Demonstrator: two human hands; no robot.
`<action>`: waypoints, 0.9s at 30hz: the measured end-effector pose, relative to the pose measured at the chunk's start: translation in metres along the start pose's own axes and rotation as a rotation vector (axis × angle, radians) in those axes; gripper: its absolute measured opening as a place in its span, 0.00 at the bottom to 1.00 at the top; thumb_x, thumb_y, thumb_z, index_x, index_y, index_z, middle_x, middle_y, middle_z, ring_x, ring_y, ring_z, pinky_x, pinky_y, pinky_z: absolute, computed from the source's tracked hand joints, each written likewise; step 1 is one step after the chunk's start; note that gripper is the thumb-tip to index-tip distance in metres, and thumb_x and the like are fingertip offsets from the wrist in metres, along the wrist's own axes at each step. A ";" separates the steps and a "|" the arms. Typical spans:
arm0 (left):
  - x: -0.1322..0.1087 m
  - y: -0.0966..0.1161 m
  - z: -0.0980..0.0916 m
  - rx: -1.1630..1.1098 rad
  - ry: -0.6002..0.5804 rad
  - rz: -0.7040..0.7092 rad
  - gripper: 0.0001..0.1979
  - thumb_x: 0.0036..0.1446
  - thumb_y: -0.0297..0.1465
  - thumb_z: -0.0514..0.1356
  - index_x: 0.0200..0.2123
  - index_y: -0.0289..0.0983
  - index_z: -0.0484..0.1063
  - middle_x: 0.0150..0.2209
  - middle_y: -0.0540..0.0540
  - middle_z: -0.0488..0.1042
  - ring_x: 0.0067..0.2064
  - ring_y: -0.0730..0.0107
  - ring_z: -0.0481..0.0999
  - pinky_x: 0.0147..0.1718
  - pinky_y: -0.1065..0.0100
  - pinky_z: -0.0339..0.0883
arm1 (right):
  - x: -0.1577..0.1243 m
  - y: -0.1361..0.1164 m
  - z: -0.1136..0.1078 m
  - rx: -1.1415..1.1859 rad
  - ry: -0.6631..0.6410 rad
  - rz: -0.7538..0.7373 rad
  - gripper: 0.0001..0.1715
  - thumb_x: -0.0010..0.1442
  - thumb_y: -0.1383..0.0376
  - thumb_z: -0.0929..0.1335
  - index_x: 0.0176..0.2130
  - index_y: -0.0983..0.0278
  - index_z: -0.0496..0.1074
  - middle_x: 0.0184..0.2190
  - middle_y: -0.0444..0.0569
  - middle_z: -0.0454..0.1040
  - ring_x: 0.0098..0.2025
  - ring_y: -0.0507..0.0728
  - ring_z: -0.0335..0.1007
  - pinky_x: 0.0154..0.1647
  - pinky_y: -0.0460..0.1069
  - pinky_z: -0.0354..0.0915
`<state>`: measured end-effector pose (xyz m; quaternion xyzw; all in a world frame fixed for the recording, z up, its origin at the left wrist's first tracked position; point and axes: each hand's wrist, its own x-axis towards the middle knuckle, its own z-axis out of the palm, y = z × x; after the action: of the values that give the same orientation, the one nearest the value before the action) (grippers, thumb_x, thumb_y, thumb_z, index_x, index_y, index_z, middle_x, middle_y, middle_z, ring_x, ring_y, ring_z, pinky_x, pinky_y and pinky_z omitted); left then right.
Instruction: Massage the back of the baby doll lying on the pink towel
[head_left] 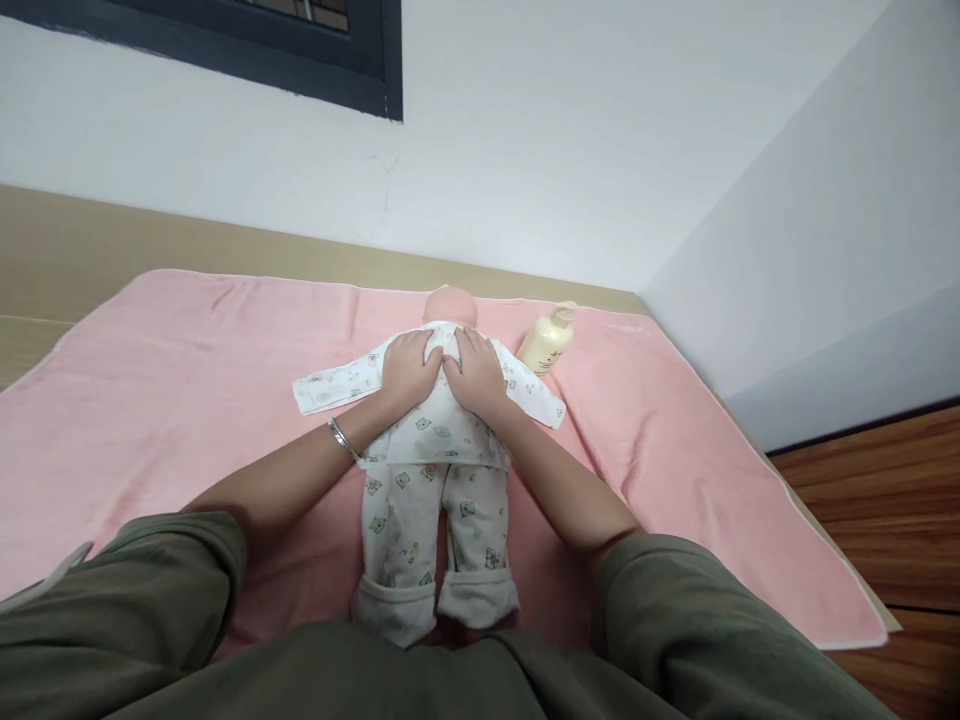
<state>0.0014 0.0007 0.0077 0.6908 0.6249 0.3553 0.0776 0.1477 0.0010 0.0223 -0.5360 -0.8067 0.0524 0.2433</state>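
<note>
A baby doll (442, 425) in a white printed top and trousers lies stretched out, its bald head (451, 306) at the far end with no face showing. Its sleeves spread out to both sides and the trouser cuffs (395, 608) are turned up. My left hand (409, 368) rests flat on the left of the doll's upper body, fingers pointing away from me. Beside it, my right hand (477, 372) lies flat on the right side, the two thumbs close together in the middle. Both hands are open and hold nothing.
A pink blanket (247, 350) is spread under the doll, on a light wooden surface (75, 230). To the right of the doll's head a cream pump bottle (547, 340) stands tilted in view. White walls rise behind and at right; brown wooden furniture (885, 510) is at far right.
</note>
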 end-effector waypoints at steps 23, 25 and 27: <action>0.000 -0.003 0.000 -0.035 0.010 0.008 0.26 0.66 0.39 0.47 0.58 0.34 0.74 0.58 0.37 0.77 0.61 0.53 0.74 0.66 0.52 0.64 | -0.003 -0.004 0.000 -0.038 0.059 -0.011 0.31 0.70 0.60 0.59 0.66 0.73 0.65 0.65 0.64 0.70 0.68 0.67 0.64 0.73 0.63 0.55; -0.001 -0.003 0.000 -0.032 0.009 0.011 0.26 0.66 0.39 0.47 0.58 0.34 0.73 0.58 0.37 0.77 0.61 0.53 0.74 0.66 0.52 0.64 | -0.003 -0.005 -0.001 -0.043 0.062 -0.015 0.31 0.70 0.60 0.59 0.65 0.73 0.65 0.64 0.64 0.71 0.66 0.67 0.65 0.72 0.63 0.56; -0.001 -0.002 0.000 -0.030 0.004 0.011 0.26 0.66 0.39 0.47 0.58 0.33 0.73 0.59 0.37 0.77 0.61 0.53 0.74 0.66 0.52 0.64 | -0.003 -0.004 -0.001 -0.047 0.068 -0.015 0.31 0.71 0.59 0.59 0.65 0.73 0.66 0.64 0.65 0.71 0.66 0.68 0.65 0.72 0.63 0.57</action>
<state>-0.0003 0.0000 0.0063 0.6922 0.6159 0.3666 0.0847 0.1452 -0.0034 0.0235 -0.5372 -0.8029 0.0133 0.2581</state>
